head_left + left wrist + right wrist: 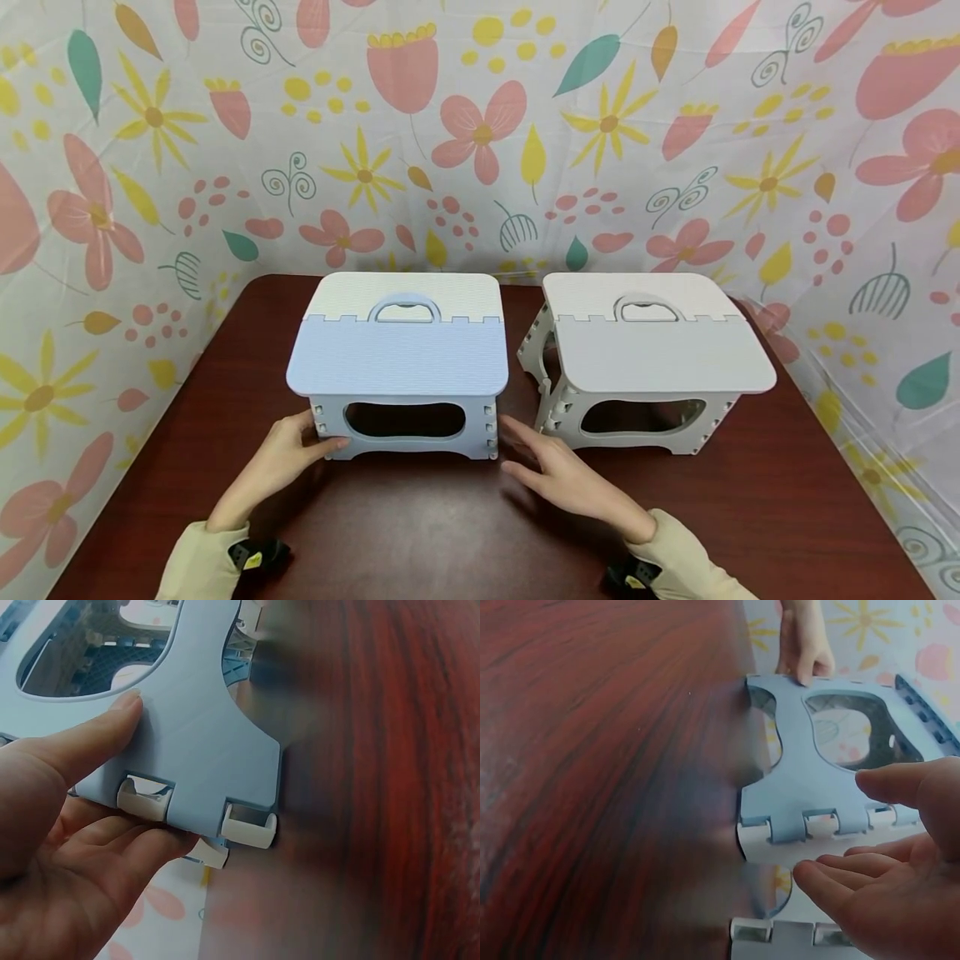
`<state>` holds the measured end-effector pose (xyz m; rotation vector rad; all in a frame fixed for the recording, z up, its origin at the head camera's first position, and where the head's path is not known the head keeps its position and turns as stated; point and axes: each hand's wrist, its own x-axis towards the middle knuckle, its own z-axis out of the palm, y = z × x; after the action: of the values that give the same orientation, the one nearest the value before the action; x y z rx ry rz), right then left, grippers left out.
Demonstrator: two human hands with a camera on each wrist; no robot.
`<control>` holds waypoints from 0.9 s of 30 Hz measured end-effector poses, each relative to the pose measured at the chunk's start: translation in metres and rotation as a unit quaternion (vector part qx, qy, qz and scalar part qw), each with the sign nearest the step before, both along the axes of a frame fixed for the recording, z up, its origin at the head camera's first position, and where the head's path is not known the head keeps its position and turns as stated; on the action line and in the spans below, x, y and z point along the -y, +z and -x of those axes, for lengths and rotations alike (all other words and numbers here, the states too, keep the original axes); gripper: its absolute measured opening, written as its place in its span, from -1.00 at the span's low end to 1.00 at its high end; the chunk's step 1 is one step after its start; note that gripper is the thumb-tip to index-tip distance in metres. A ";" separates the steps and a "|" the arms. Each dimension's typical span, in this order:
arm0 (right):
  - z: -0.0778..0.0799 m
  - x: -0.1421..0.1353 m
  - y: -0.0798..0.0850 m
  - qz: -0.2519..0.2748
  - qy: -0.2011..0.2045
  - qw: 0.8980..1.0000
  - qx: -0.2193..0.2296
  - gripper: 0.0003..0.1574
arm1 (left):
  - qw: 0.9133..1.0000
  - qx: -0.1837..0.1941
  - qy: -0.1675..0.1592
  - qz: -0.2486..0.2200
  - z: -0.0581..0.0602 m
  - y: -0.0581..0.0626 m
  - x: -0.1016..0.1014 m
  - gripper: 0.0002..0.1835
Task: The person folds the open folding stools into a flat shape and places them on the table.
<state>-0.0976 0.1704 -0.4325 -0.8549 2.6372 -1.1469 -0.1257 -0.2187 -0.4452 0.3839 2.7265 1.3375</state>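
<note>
A folding step stool with a light blue and white top (397,358) stands upright on its legs, left of the middle in the head view. My left hand (279,454) grips its near left leg corner. The thumb (105,735) presses the front panel, and the other fingers are round the side, partly hidden behind it. At the stool's right side is my right hand (562,477), with fingers extended and thumb apart. In the right wrist view nothing is held between that thumb and the fingers (832,881).
Close on the right stands a second folding stool, grey and white (660,358), also unfolded. Both stools are on a dark red-brown wooden table (420,525). A flower-patterned sheet (480,192) hangs behind the table and along its sides.
</note>
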 end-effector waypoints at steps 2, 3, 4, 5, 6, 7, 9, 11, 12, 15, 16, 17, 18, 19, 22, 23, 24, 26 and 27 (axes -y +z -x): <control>0.001 0.003 -0.001 0.000 0.003 1.000 -0.001 -0.24 | 1.000 0.004 0.002 -0.003 -0.001 0.000 -0.001 -0.57; 0.002 0.004 -0.001 0.001 0.004 1.000 -0.002 -0.24 | 1.000 0.006 0.003 -0.005 -0.001 0.000 -0.001 -0.56; 0.002 0.005 -0.001 0.003 0.003 1.000 -0.001 -0.24 | 1.000 0.007 0.002 -0.006 -0.001 -0.001 -0.001 -0.54; 0.002 0.007 -0.002 0.006 0.002 1.000 0.001 -0.23 | 1.000 0.008 0.001 -0.008 -0.001 -0.001 -0.001 -0.53; 0.003 0.008 -0.003 0.011 0.001 1.000 0.002 -0.23 | 1.000 0.007 0.001 -0.010 -0.001 -0.001 -0.001 -0.52; 0.003 0.009 -0.004 0.015 -0.001 1.000 0.001 -0.22 | 1.000 0.005 0.002 -0.011 -0.001 -0.001 -0.001 -0.51; 0.004 0.012 -0.005 0.025 -0.005 1.000 0.000 -0.20 | 1.000 -0.001 0.002 -0.010 -0.001 -0.002 -0.002 -0.50; 0.005 0.015 -0.007 0.037 -0.009 0.999 0.000 -0.19 | 1.000 -0.008 0.005 -0.008 -0.001 -0.002 -0.003 -0.50; 0.005 0.016 -0.008 0.044 -0.011 0.999 0.002 -0.18 | 1.000 -0.013 0.007 -0.006 -0.001 -0.002 -0.003 -0.50; 0.006 0.020 -0.010 0.061 -0.024 0.998 0.003 -0.17 | 1.000 -0.017 0.014 0.000 0.000 -0.002 -0.003 -0.53; 0.006 0.021 -0.011 0.068 -0.029 0.997 0.005 -0.17 | 1.000 -0.018 0.015 0.004 0.000 -0.002 -0.004 -0.53; 0.007 0.022 -0.012 0.075 -0.035 0.997 0.010 -0.16 | 1.000 -0.017 0.017 0.006 0.000 -0.002 -0.004 -0.53; 0.007 0.024 -0.012 0.078 -0.042 0.996 0.015 -0.16 | 1.000 -0.017 0.017 0.008 0.000 -0.002 -0.004 -0.53; 0.007 0.026 -0.013 0.081 -0.050 0.995 0.018 -0.15 | 1.000 -0.016 0.017 0.011 0.000 -0.002 -0.004 -0.53; 0.008 0.031 -0.014 0.081 -0.072 0.994 0.024 -0.13 | 1.000 -0.016 0.018 0.019 0.001 -0.002 -0.004 -0.53; 0.008 0.033 -0.014 0.078 -0.080 0.994 0.022 -0.12 | 1.000 -0.016 0.018 0.021 0.001 -0.002 -0.004 -0.53; 0.008 0.034 -0.015 0.074 -0.089 0.993 0.018 -0.11 | 0.999 -0.017 0.018 0.023 0.001 -0.002 -0.004 -0.53; 0.009 0.036 -0.015 0.061 -0.106 0.992 0.009 -0.08 | 0.999 -0.020 0.018 0.027 0.001 -0.002 -0.005 -0.54; 0.009 0.037 -0.016 0.055 -0.114 0.992 0.004 -0.08 | 0.999 -0.023 0.019 0.030 0.002 -0.002 -0.005 -0.54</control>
<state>-0.1065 0.1333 -0.4485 -0.5729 2.7430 -1.3553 -0.1272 -0.2139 -0.4473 0.3654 2.8181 1.2661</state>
